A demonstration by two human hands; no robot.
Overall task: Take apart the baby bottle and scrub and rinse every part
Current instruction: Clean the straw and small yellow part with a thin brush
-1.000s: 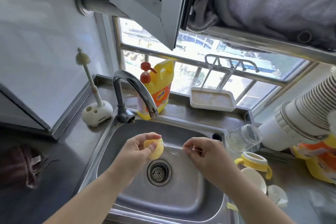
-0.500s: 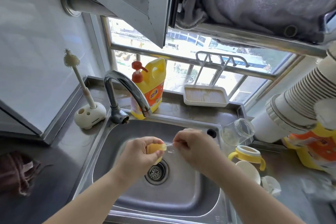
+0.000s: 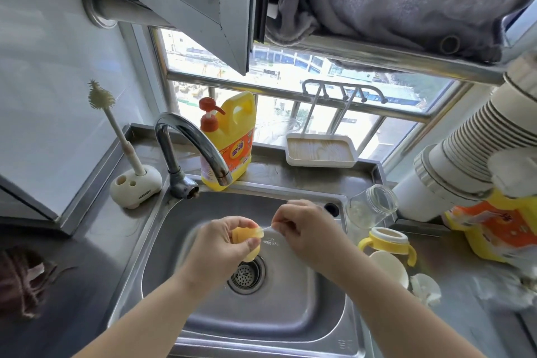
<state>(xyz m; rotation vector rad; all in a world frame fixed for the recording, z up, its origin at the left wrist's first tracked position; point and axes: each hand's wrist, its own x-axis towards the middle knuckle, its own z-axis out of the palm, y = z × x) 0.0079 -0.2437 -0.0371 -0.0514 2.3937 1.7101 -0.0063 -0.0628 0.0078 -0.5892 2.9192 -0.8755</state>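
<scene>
Both forearms reach in from the near edge over the steel sink (image 3: 162, 247), and the hands meet above the drain strainer (image 3: 246, 273). The left hand (image 3: 220, 244) curls its fingers and thumb round a small yellow bottle part (image 3: 247, 238), open end facing right. The right hand (image 3: 305, 229) pinches a thin clear straw (image 3: 268, 228) between thumb and fingertips; the straw's long axis runs left to right, its left tip meeting the yellow piece. Whether it sits inside or only touches, I cannot tell.

There's open basin on every side of the hands, with the rim well clear of them.

Just right of the sink, on the counter: a white cap (image 3: 389, 269), then the yellow handled collar (image 3: 386, 241) lying near it, and beyond that the clear bottle body (image 3: 369, 208) tipped over, mouth pointing far-right.

Far-left of the basin the tap (image 3: 191, 148) arches over, spout aimed down into the sink. Left of it, a white brush holder (image 3: 136, 186) with small dark lettering too fine to read, and a bottle brush (image 3: 116, 125) standing tilted in it. Behind the tap sits a yellow dish soap jug (image 3: 229, 139) with a red pump and an orange label bearing Chinese characters. Farther right on the sill, a white tray (image 3: 319, 151) leans by the window bars.
</scene>
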